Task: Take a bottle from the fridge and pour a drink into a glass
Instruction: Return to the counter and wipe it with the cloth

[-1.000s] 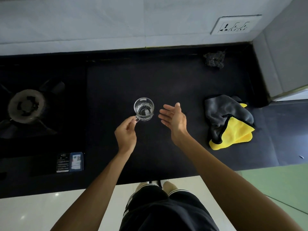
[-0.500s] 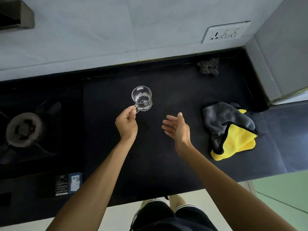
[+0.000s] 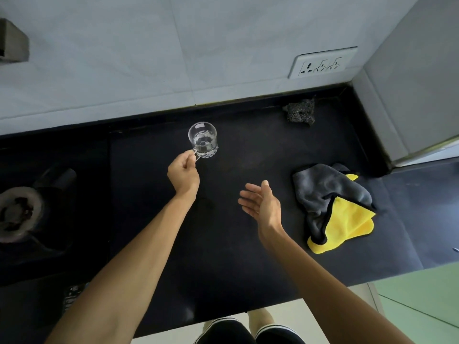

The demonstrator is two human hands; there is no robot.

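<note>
**Glass [image 3: 203, 139] being held by its handle in the left hand [image 3: 183, 173]**

Nearest the camera, the black counter [image 3: 236, 256] is stretching across the view, w/ both forearms reaching over it. The right hand [image 3: 262, 203] is hovering above the counter, palm turned inward, fingers straight and a little apart, holding nothing. A bit farther, the left hand is pinching the glass's handle betw. thumb and curled fingers. The glass is standing upright just beyond that hand and slightly to its right, toward the back of the counter. I cannot tell if its base is touching the surface.

Count: 2 hands and 1 glass. 1 grey-and-yellow cloth [image 3: 332, 204] is lying at right, apart from the right hand. 1 burner [image 3: 17, 212] is sitting at far left. 1 dark scrubber [image 3: 300, 112] is lying at the back by the wall, and 1 socket plate [image 3: 323, 65] is sitting on the wall above it.
</note>
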